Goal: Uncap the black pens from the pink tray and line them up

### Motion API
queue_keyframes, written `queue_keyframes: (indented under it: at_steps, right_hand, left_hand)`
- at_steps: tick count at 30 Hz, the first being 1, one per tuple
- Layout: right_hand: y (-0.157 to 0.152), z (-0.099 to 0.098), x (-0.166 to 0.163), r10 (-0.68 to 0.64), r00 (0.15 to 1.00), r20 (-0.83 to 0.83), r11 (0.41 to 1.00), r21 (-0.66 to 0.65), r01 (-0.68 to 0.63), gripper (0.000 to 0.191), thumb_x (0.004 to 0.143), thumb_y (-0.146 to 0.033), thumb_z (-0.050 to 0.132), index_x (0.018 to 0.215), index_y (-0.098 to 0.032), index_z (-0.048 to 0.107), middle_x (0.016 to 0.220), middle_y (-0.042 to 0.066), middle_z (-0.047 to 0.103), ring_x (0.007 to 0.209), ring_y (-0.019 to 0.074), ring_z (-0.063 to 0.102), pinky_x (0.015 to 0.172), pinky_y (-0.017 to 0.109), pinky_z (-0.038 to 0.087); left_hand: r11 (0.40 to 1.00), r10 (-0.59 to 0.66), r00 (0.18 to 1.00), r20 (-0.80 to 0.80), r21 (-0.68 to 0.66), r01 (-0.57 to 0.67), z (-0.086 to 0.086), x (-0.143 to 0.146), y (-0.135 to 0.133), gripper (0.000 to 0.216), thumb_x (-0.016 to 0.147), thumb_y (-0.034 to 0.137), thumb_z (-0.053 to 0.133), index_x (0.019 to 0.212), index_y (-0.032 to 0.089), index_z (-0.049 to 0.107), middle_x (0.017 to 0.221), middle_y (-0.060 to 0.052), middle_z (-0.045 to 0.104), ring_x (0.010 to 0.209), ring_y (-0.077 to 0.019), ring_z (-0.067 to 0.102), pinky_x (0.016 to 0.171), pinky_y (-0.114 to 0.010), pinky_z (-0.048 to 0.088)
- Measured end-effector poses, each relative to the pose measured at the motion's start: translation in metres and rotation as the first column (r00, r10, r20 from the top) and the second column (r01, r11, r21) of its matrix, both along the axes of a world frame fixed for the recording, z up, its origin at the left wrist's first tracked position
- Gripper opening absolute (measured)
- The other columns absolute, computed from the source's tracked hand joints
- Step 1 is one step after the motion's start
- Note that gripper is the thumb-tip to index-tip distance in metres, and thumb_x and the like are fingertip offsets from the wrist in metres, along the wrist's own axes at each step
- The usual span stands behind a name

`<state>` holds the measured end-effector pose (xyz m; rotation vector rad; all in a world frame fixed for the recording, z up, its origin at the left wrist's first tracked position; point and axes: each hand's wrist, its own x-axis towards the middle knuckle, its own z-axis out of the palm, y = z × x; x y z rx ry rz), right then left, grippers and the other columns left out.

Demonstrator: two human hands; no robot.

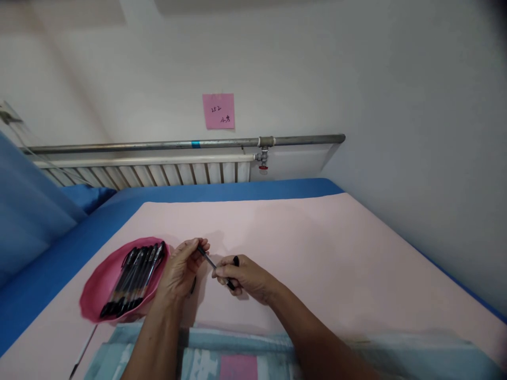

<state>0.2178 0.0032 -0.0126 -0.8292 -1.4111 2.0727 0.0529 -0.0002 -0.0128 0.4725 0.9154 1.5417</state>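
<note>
A pen (211,263) with a clear barrel and black ends slants between my two hands. The fingertips of my left hand (184,266) pinch its upper black end. Closed around its lower part is my right hand (247,277), and a small black piece (236,260), which looks like a pen cap, sticks up between its fingers. Another thin black piece (193,285) shows just below my left palm; whether that hand holds it I cannot tell. Left of my left hand, several black-ended pens (137,279) lie side by side in a pink scalloped tray (95,287).
A pale pink sheet (317,264) covers the blue surface (237,191). A thin white stick-like item (84,351) lies by the tray at the lower left. Patterned teal fabric (206,359) is at the front edge. Behind are a radiator (178,174) and a metal pipe (146,146).
</note>
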Motion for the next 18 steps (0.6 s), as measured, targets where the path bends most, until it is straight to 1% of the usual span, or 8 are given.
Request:
queue_keyframes:
  at_steps: [2,4,6,8,11,13,15,18]
  right_hand:
    - [0.0001,0.0009,-0.0009,-0.009,0.998,0.062,1.000,0.019,0.008,0.014,0.073,-0.024,0.053,0.074,-0.013,0.061,0.058,-0.003,0.050,0.040,0.0033,0.033,0.036,0.016,0.026]
    - [0.0006,0.0014,-0.0015,-0.014,0.995,0.103,1.000,0.022,0.012,0.013,0.072,-0.024,0.054,0.071,-0.013,0.061,0.055,-0.004,0.050,0.040,0.0038,0.035,0.036,0.016,0.027]
    - [0.0014,0.0011,-0.0014,-0.010,0.995,0.096,1.000,0.008,0.009,0.012,0.071,-0.024,0.055,0.071,-0.013,0.060,0.054,-0.004,0.049,0.039,0.0039,0.035,0.036,0.017,0.027]
    - [0.0024,0.0000,-0.0006,-0.011,0.999,0.049,1.000,-0.023,0.012,0.012,0.071,-0.024,0.056,0.071,-0.013,0.060,0.055,-0.004,0.049,0.039,0.0033,0.032,0.035,0.016,0.025]
    - [0.0036,-0.0018,0.0013,-0.028,0.999,-0.018,0.997,-0.078,0.026,0.014,0.071,-0.026,0.057,0.070,-0.012,0.059,0.056,-0.004,0.048,0.039,0.0023,0.027,0.035,0.016,0.022]
    - [0.0039,-0.0022,0.0019,-0.026,0.999,-0.033,0.996,-0.091,0.023,0.015,0.072,-0.026,0.057,0.070,-0.012,0.059,0.055,-0.004,0.048,0.039,0.0021,0.026,0.035,0.016,0.021]
    - [0.0036,-0.0017,0.0015,-0.026,0.999,-0.027,0.996,-0.082,0.024,0.014,0.072,-0.026,0.057,0.070,-0.012,0.059,0.054,-0.004,0.047,0.039,0.0024,0.027,0.036,0.016,0.021]
    - [0.0026,-0.0005,-0.0006,-0.038,0.999,0.019,0.998,-0.045,0.038,0.012,0.071,-0.024,0.057,0.069,-0.012,0.059,0.055,-0.004,0.048,0.040,0.0030,0.030,0.036,0.016,0.023]
  left_hand:
    - [0.998,0.060,0.998,-0.016,0.000,-0.060,-0.0026,0.0005,0.0013,0.014,0.055,0.015,0.074,0.062,0.012,0.063,0.063,-0.002,0.066,0.062,-0.0114,0.062,0.061,-0.021,0.050]
    - [0.996,0.092,0.995,-0.024,-0.007,-0.092,-0.0040,0.0004,0.0016,0.015,0.054,0.014,0.075,0.057,0.012,0.060,0.059,-0.001,0.064,0.059,-0.0097,0.061,0.058,-0.018,0.049]
    - [0.997,0.074,0.997,-0.015,-0.019,-0.074,-0.0036,-0.0006,0.0009,0.015,0.056,0.015,0.074,0.057,0.013,0.059,0.059,0.000,0.064,0.058,-0.0094,0.060,0.056,-0.018,0.049]
    - [0.999,0.030,1.000,0.006,-0.028,-0.030,-0.0013,-0.0023,-0.0004,0.011,0.061,0.017,0.072,0.063,0.013,0.062,0.064,-0.002,0.066,0.060,-0.0106,0.061,0.055,-0.019,0.049]
    - [0.998,-0.048,0.998,0.037,-0.029,0.049,0.0031,-0.0053,-0.0022,0.013,0.068,0.019,0.066,0.079,0.011,0.066,0.080,-0.007,0.068,0.072,-0.0139,0.063,0.062,-0.024,0.052]
    - [0.997,-0.075,0.997,0.027,-0.025,0.076,0.0041,-0.0070,-0.0026,0.015,0.069,0.016,0.065,0.083,0.010,0.066,0.086,-0.009,0.068,0.077,-0.0153,0.063,0.065,-0.025,0.052]
    - [0.998,-0.063,0.998,0.005,-0.024,0.064,0.0027,-0.0082,-0.0021,0.014,0.067,0.013,0.066,0.081,0.010,0.066,0.083,-0.008,0.068,0.076,-0.0148,0.063,0.064,-0.024,0.052]
    - [1.000,-0.008,1.000,0.001,-0.017,0.008,-0.0016,-0.0088,-0.0002,0.008,0.063,0.013,0.069,0.070,0.011,0.065,0.072,-0.004,0.067,0.068,-0.0127,0.063,0.059,-0.021,0.051]
